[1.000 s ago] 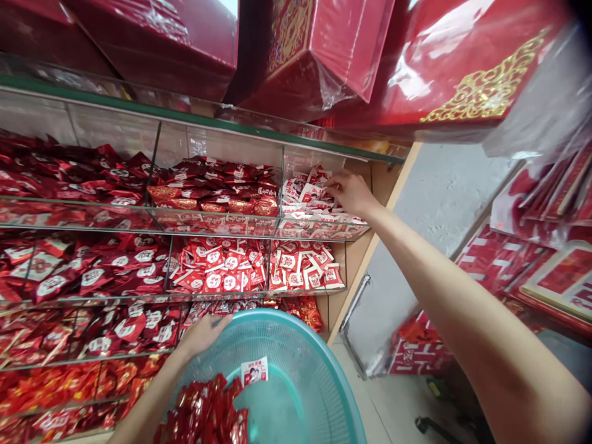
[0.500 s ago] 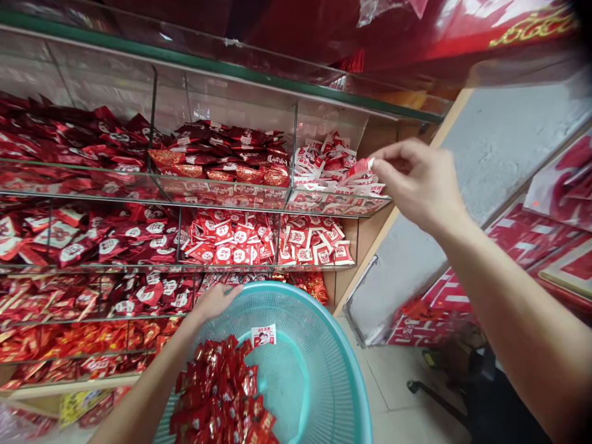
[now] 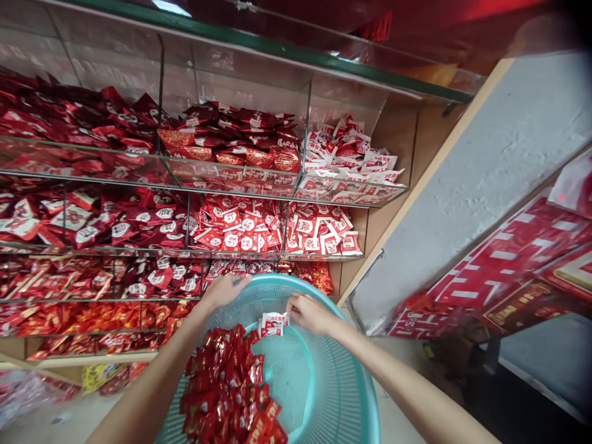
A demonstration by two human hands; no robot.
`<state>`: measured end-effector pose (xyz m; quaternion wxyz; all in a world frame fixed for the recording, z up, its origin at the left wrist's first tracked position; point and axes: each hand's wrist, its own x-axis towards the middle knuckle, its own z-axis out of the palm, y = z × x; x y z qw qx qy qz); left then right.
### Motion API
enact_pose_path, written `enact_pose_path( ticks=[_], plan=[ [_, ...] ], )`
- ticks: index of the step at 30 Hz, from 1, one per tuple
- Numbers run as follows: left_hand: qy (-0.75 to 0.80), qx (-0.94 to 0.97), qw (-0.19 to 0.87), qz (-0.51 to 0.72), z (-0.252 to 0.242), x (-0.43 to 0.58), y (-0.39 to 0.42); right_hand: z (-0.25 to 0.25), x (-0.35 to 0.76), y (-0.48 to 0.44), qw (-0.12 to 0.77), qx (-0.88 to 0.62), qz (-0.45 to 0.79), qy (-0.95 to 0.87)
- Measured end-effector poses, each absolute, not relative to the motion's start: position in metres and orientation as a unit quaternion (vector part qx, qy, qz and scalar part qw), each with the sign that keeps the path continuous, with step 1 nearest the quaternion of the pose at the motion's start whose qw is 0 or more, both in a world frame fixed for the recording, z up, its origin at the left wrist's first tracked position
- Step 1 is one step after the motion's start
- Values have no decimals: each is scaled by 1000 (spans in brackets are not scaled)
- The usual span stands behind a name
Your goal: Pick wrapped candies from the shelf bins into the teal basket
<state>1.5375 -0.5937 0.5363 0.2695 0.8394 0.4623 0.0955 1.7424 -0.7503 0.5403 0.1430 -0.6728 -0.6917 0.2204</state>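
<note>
The left hand (image 3: 226, 290) is gripping the basket (image 3: 296, 376) at its far left rim, most of its fingers hiding from view. Inside the basket's far side, the right hand (image 3: 306, 312) is pinching the right edge of a white packet (image 3: 272, 325), fingertips closing together. Red packets (image 3: 231, 382) are filling the near left, and shelves (image 3: 277, 48) are standing beyond.

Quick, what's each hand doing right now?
Left hand: closed on the basket at its rim.
Right hand: closed, fingertips pinching a packet.
</note>
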Motion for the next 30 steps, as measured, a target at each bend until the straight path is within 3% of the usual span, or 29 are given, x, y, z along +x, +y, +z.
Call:
enact_pose_path(
  ticks=[12,16,23,30],
  plan=[
    [464,840,265,91,538,1531,-596,510,1733,-723,92,-706,395,-580],
    [467,838,269,85,540,1531,-596,503,1732,-718,61,-741,357,-566],
    [470,837,268,82,537,1531,-593,495,1720,-722,37,-810,189,-554],
    [463,838,273,90,533,1534,-591,500,1720,-725,22,-816,137,-562]
  ],
)
